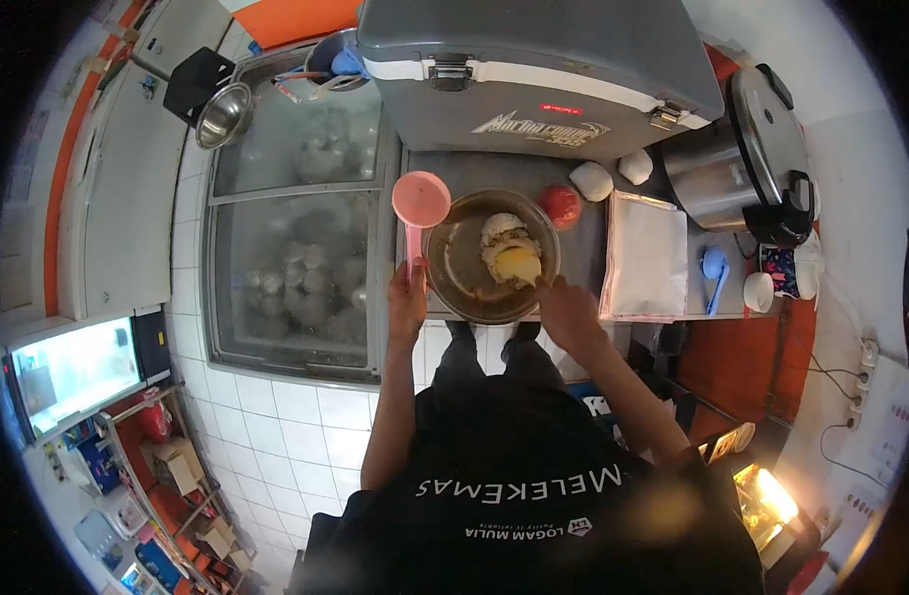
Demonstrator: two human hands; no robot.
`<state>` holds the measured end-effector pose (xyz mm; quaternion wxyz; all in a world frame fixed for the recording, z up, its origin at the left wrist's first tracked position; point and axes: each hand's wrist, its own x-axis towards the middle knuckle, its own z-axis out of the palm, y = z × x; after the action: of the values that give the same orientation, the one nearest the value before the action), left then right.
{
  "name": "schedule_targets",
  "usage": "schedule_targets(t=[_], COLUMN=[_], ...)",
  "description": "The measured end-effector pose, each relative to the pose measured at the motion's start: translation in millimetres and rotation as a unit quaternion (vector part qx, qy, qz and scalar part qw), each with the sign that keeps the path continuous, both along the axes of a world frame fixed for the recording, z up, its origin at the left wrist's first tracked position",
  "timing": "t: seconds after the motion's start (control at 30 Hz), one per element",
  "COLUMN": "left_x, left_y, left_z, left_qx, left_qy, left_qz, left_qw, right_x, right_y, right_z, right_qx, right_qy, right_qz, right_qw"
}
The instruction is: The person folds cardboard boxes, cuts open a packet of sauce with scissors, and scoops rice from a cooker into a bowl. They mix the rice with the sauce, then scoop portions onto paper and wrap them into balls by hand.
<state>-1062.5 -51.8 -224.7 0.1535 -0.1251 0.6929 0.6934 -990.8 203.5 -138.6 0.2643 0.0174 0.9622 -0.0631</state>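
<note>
My left hand (407,299) is closed around the handle of a pink plastic ladle (421,198), whose round cup points away from me, beside the bowl's left rim. A wide metal bowl (454,263) sits on the counter in front of me. Inside it lies a whitish, lumpy food mass (501,233); what it is I cannot make out. My right hand (570,312), at the bowl's lower right rim, grips a pale yellow paddle (519,265). The paddle's flat blade rests against the food, and my fingers hide most of its handle.
A large grey cooler box (534,94) stands behind the bowl. Right of the bowl are a red round item (561,206), white wrapped bundles (591,181), stacked paper sheets (645,258), a blue spoon (714,273) and a big metal cooker (722,159). A glass-topped freezer (296,213) lies left.
</note>
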Motion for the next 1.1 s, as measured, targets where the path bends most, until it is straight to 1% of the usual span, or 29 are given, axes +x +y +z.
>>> schedule_targets(t=[0.07, 0.17, 0.23, 0.27, 0.33, 0.37, 0.47, 0.53, 0.57, 0.67, 0.73, 0.8, 0.9, 0.93, 1.0, 1.07, 1.1], left_x=[-1.1, -4.7, -3.7, -3.4, -6.4, -6.1, -5.4, -3.4, -0.9, 2.5, 5.4, 2.8, 2.0, 5.6, 4.9, 4.9, 4.2], left_y=[0.6, 5.8, 3.6, -0.9, -8.6, -8.8, -8.5, -1.8, -0.5, 3.1, 5.5, 5.3, 9.0, 7.1, -0.1, -4.4, -5.1], left_z=[3.6, 1.7, 0.3, -2.9, -12.0, -17.3, -16.9, -0.1, -0.1, 0.8, 3.2, 6.5, 8.1, 8.5, -7.6, -10.2, -3.9], left_qx=[0.0, 0.017, 0.003, -0.01, -0.036, -0.022, 0.004, 0.002, 0.007, 0.015, 0.012, 0.033, 0.049, 0.049, 0.059, 0.069, 0.072], left_qy=[-0.008, -0.01, -0.012, -0.037, -0.083, -0.071, -0.037, -0.017, -0.032, -0.063, -0.069, -0.082, -0.079, -0.076, -0.101, -0.121, -0.126], left_qz=[0.005, 0.011, 0.011, -0.008, -0.049, -0.049, -0.037, -0.008, -0.001, 0.003, 0.004, -0.003, 0.001, -0.004, -0.028, -0.038, -0.039], left_qw=[1.0, 1.0, 1.0, 0.999, 0.995, 0.996, 0.999, 1.0, 0.999, 0.998, 0.998, 0.996, 0.996, 0.996, 0.993, 0.99, 0.989], right_x=[14.3, 23.5, 17.5, 15.3, 8.8, 7.5, 7.2, -6.7, -12.9, -59.2, -49.5, -43.2, -10.0, -5.4, -9.8, -7.4, -4.3], right_y=[-8.5, 0.6, -1.0, -2.9, -10.3, -12.0, -9.5, 6.7, 13.7, 24.8, -4.0, -36.2, -60.4, -60.1, -49.1, -52.0, -54.3], right_z=[14.5, -39.5, -3.7, 8.7, 6.8, 5.1, -33.7, -17.7, -12.8, -22.5, -24.8, -27.8, -37.8, -43.8, -53.3, -13.6, 1.2], right_qx=[0.028, 0.023, 0.023, 0.021, 0.011, 0.006, -0.008, -0.043, -0.062, -0.048, -0.025, 0.002, 0.072, 0.048, 0.005, 0.0, -0.003], right_qy=[-0.04, 0.009, 0.009, 0.009, 0.004, 0.002, 0.019, 0.069, 0.091, 0.183, 0.098, 0.02, 0.018, 0.01, 0.006, -0.029, -0.046], right_qz=[0.01, -0.027, -0.053, -0.067, -0.035, -0.019, -0.033, -0.068, -0.089, -0.045, -0.024, 0.004, 0.036, 0.015, -0.023, -0.025, -0.028], right_qw=[0.999, 0.999, 0.998, 0.997, 0.999, 1.0, 0.999, 0.994, 0.99, 0.981, 0.995, 1.0, 0.997, 0.999, 1.0, 0.999, 0.999])
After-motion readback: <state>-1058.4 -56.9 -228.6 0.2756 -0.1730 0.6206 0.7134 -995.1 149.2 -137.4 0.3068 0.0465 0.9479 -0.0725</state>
